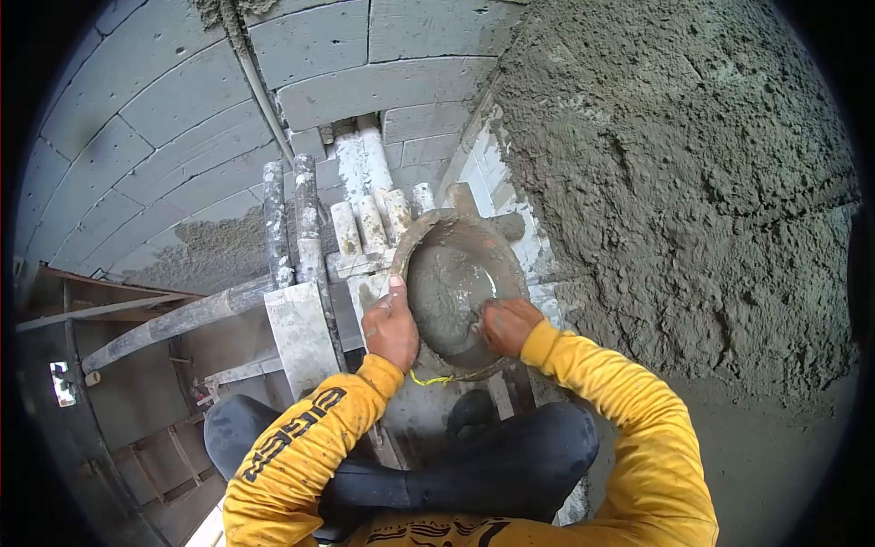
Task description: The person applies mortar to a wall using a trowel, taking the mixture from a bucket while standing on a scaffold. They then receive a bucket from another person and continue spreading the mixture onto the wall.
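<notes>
Mortar bucket: between the two sets of fingers, mouth turned up; seems set close to the body so both hands reach it with elbows bent.
Left hand: at the near left rim, fingers curled in with the thumb laid up along the edge; reads as a steadying hold. Fingertips mostly hidden.
Right hand: over the right inner side, fingers curled and close together, knuckles toward the mix. Whether they pinch a tool, cannot tell.
Wet mortar: between left thumb and right knuckles, down inside the wall; right fingers at its edge, likely why that arm reaches across the rim.
Yellow cord: just below the left fingers, against the bucket's near side; purpose unclear.
Legs: below both hands, bent and parted, apparently making room for the bucket.
Pale board: left of the left fingers, apart from them.
Upright poles: beyond the left fingers and to their left; perhaps scaffold.
Rough mortar coat: right of and beyond the right fingers, well apart; bucket stands near it, perhaps for short reach.
Block wall: far ahead of both hands.
</notes>
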The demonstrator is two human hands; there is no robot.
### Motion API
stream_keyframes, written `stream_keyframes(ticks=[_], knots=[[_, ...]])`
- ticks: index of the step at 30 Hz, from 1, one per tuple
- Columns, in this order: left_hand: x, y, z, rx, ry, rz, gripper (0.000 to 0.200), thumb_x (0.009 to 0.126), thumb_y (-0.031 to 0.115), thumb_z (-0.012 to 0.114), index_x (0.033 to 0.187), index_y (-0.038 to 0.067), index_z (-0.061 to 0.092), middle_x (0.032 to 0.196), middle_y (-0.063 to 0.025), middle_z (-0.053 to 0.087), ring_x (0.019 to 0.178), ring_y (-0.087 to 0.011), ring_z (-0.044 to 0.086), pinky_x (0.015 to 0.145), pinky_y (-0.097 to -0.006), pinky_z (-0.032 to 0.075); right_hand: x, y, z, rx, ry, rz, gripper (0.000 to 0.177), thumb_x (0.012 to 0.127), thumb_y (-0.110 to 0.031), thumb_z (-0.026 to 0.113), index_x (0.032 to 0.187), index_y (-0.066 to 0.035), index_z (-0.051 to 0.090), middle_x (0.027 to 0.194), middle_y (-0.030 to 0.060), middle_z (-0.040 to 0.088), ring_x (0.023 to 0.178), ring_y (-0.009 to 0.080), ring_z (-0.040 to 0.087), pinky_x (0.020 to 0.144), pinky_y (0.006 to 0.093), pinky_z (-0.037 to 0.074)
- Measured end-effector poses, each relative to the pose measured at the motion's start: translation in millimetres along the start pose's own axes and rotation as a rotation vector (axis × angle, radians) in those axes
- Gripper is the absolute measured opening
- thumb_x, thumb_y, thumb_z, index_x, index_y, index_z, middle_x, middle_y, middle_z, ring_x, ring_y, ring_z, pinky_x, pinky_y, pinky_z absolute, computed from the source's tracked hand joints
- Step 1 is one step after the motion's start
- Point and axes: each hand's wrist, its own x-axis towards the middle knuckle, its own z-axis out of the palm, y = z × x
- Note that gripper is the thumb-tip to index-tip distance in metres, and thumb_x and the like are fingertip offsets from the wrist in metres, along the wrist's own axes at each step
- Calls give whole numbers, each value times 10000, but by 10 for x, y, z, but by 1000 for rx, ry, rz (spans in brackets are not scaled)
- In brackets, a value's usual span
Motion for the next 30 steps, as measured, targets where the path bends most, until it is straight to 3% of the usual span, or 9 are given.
stream_keyframes(ticks=[1,2,7,9,19,24,26,28,30], knots=[[4,1,8,-17,1,-1,675,1058,516,449,867,-101,646,656,-189,561,674,-238,508,714,-415,444,-81,2,-65,42,-23,31,253,893,-260,646,937,-11,661,949,234,697,881,399,693,800,484,549],[7,5,20,-23,32,4,683,1071,482,427,764,-100,608,655,-242,559,640,-341,466,713,-459,430,-174,8,-91,120,34,35,267,911,-274,634,939,-9,658,943,235,695,881,409,688,809,492,541],[79,-90,8,-35,30,12,675,1072,493,411,836,-88,660,709,-263,590,685,-369,516,756,-454,442,-485,93,4,391,224,143,333,949,-322,608,993,4,651,914,242,690,870,434,677,811,520,521],[47,-126,30,-81,16,25,673,1070,498,410,865,-86,674,731,-276,601,704,-385,529,770,-452,448,-514,60,-26,291,143,199,340,951,-319,611,1037,8,649,922,239,691,874,436,676,799,518,525],[38,-140,-71,-82,68,-40,745,1028,581,469,737,-96,579,592,-132,474,635,-225,405,653,-435,401,-515,17,-724,435,358,118,388,928,-359,677,1087,-7,643,951,248,692,879,448,664,760,509,533],[35,-107,-79,21,46,19,774,1028,598,446,727,-105,565,597,-141,470,629,-250,406,670,-438,404,-168,248,-1374,1052,48,167,374,999,-374,643,1078,-10,660,799,71,659,630,137,643,586,302,536],[10,4,-90,50,31,-15,772,1032,596,437,748,-108,580,605,-161,485,631,-278,421,689,-447,409,111,738,-1464,1311,-12,183,343,1002,-323,630,1078,9,672,793,68,662,604,127,622,557,300,557],[21,-2,-73,61,39,-8,777,1036,591,422,779,-119,604,619,-213,523,640,-338,452,724,-466,416,294,1274,-1607,1296,188,366,261,996,-206,605,1093,29,664,755,45,633,559,121,575,502,287,535],[166,-488,130,96,158,210,783,1036,592,417,779,-121,611,625,-235,538,641,-356,461,733,-472,418,239,1647,-1609,1173,605,617,236,996,-202,582,1152,-40,652,724,6,588,523,96,506,447,252,458]])
